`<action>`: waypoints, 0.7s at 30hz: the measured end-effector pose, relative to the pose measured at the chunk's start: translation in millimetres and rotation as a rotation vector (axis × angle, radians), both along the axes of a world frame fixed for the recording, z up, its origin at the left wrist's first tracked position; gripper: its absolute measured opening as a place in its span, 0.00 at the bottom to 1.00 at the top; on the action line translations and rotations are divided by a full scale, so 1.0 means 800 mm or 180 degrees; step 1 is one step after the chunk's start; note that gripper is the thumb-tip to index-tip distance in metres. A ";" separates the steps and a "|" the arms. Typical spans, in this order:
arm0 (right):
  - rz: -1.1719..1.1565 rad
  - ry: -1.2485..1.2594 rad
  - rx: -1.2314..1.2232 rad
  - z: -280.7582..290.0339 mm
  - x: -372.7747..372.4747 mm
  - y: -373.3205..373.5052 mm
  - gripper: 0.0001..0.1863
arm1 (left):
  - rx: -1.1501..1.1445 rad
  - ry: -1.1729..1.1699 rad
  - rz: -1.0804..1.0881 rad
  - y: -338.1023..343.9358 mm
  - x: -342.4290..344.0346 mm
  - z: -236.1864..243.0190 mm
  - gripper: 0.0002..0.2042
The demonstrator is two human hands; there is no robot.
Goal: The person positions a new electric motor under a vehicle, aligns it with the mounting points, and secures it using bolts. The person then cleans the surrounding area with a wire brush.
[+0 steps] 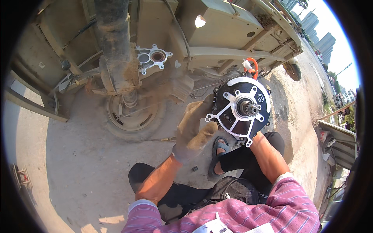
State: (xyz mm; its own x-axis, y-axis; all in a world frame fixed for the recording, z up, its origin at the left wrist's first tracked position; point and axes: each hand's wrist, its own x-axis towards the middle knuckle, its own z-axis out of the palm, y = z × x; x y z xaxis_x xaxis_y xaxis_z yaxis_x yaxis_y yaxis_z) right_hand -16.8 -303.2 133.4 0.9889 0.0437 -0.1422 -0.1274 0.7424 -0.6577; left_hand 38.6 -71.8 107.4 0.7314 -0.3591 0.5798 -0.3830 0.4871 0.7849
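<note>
At ten o'clock a dusty axle housing (116, 50) is hanging over a wheel (134, 116) lying flat, its pale mounting flange (152, 57) facing outward. The gloved left hand (193, 130) is closing around the nine o'clock rim of the black electric motor (241, 110), likely steadying its weight. The right hand is hiding behind the motor's five o'clock edge, so its grip cannot be told. Orange cables (251, 64) are sprouting at twelve o'clock, toward the vehicle frame (233, 52).
</note>
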 end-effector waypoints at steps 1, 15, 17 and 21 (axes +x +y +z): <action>0.0032 0.0019 0.0014 -0.002 -0.006 0.004 0.34 | 0.0062 -0.0133 0.0054 0.005 -0.002 -0.004 0.35; 0.0148 0.0179 0.0342 -0.047 0.013 0.013 0.36 | -0.0650 0.0714 -0.0759 0.023 -0.004 -0.047 0.35; 0.0133 0.0169 0.0390 -0.049 0.015 0.010 0.36 | -0.0493 0.0634 -0.0642 0.023 -0.005 -0.051 0.34; 0.0079 0.0147 0.0442 -0.053 0.014 0.005 0.36 | -0.0810 0.0328 -0.0602 0.014 -0.009 -0.055 0.34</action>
